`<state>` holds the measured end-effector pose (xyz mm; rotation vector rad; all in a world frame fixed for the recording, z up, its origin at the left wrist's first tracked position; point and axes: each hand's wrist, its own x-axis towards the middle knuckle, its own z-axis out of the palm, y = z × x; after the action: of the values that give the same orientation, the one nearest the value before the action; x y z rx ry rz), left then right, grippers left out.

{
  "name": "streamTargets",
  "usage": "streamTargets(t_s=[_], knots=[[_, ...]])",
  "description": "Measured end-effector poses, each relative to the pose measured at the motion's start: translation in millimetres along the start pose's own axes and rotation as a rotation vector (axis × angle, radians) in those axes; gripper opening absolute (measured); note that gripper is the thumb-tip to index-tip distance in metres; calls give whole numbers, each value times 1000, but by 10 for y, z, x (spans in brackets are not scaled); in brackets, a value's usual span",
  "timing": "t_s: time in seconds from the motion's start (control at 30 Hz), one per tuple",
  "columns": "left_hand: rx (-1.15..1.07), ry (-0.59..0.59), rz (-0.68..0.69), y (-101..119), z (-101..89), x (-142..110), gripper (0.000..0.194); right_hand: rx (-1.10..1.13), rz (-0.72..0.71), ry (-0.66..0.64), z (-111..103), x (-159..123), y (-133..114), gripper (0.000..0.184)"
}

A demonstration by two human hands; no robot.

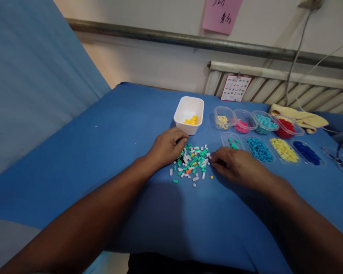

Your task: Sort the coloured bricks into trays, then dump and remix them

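Observation:
A loose pile of small toy building bricks (194, 161), mostly white and green with a few yellow and orange, lies on the blue cloth. At its upper left edge rests my left hand (168, 146), fingers curled together; whatever they hold, if anything, is hidden. My right hand (234, 161) is at the pile's right edge, with thumb and fingers closed near some white bricks; I cannot make out anything between them. Just beyond my left hand stands a white tub (179, 114) with yellow bricks (192, 120) inside. A clear container (225, 137) with a few green bricks sits behind my right hand.
Clear containers with cream (222, 121), pink (241, 125), turquoise (265, 122), red (286, 127), blue-green (259, 149), pale yellow (284, 150) and dark blue bricks (306, 153) stand at the right. Behind them lies a yellow cloth (308, 117). Glasses (341, 161) rest at far right.

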<state>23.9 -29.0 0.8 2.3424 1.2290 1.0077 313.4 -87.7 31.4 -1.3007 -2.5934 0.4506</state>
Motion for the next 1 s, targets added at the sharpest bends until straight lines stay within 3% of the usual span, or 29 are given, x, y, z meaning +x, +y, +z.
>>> streamTargets(t_s=[0.13,0.2,0.43,0.8,1.0], knots=[[-79,28,-72,-25,37,9,22,47,12,267,101,121,-68,14],[-84,26,-74,-32,44,15,22,71,-49,303,186,213,-96,14],[-83,21,-92,-12,38,5,21,125,-121,231,330,276,-60,18],[-71,-16,-66,-16,5,11,21,-58,30,123,259,183,-110,18],[-51,-31,-42,-37,3,23,21,-57,53,125,265,214,-127,23]])
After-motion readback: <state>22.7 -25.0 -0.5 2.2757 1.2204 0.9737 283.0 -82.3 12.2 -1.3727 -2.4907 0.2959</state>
